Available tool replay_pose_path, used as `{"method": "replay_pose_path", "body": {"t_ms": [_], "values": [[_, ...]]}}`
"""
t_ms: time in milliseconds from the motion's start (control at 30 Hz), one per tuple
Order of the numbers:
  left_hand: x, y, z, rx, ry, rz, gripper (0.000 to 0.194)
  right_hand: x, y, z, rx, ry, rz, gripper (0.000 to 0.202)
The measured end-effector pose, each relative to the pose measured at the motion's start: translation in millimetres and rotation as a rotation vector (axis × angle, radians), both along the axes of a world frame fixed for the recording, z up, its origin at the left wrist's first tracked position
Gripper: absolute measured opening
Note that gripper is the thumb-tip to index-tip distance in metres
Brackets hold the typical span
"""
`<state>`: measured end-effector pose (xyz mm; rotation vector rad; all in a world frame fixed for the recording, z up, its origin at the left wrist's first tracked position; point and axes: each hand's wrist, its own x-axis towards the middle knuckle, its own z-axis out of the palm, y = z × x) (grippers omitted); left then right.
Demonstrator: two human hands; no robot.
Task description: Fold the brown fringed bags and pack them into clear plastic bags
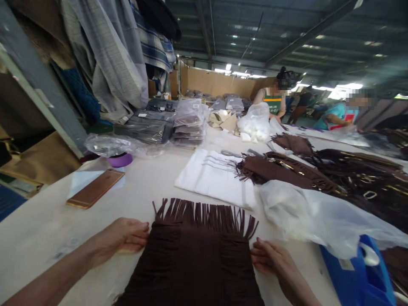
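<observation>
A dark brown fringed cloth piece (pixel 200 259), suede-like, lies spread before me with its cut fringe pointing away. More thin strips run down both its sides, and its near end goes out of the picture. At its left edge is my left hand (pixel 132 236), fingers curled together and closed on the border. My right hand (pixel 270 257) pinches the opposite edge just below the fringe. The fingertips are partly hidden, so how much cloth each one grips is unclear.
A phone (pixel 95 189) lies at left near a purple ring (pixel 120 160). Beyond are folded white cloth (pixel 213 174), bagged stacks (pixel 188 123) and brown fringed pieces (pixel 277 170). Clear plastic (pixel 306 208) and a blue holder (pixel 353 272) are at right. Two people work across the table.
</observation>
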<state>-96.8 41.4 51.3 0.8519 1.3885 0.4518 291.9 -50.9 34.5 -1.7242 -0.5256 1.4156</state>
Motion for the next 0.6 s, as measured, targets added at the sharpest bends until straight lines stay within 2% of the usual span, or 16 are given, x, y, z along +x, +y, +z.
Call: {"method": "replay_pose_path", "body": {"t_ms": [67, 100, 233, 333, 467, 600], "values": [[11, 0, 1.3, -0.146, -0.173, -0.11, 0.053, -3, 11, -1.6, -0.077, 0.025, 0.073, 0.046], [17, 1, 2.5, -0.197, -0.243, -0.126, 0.051, -2, 15, -2.0, -0.109, 0.052, 0.114, 0.042], [37, 12, 3.2, -0.398, -0.497, -0.005, 0.044, 9, 28, -5.8, -0.175, 0.356, 0.265, 0.036], [46, 26, -1.1, -0.519, -0.642, 0.044, 0.04, 11, 34, -11.7, -0.179, 0.664, 0.265, 0.028], [54, 45, -12.1, -0.616, -0.715, -0.104, 0.043, 2, 51, -18.8, -0.204, 0.925, 0.34, 0.027], [65, 60, -28.8, -0.606, -0.691, -0.271, 0.032, -6, 75, -22.2, -0.226, 0.947, 0.457, 0.044]]}}
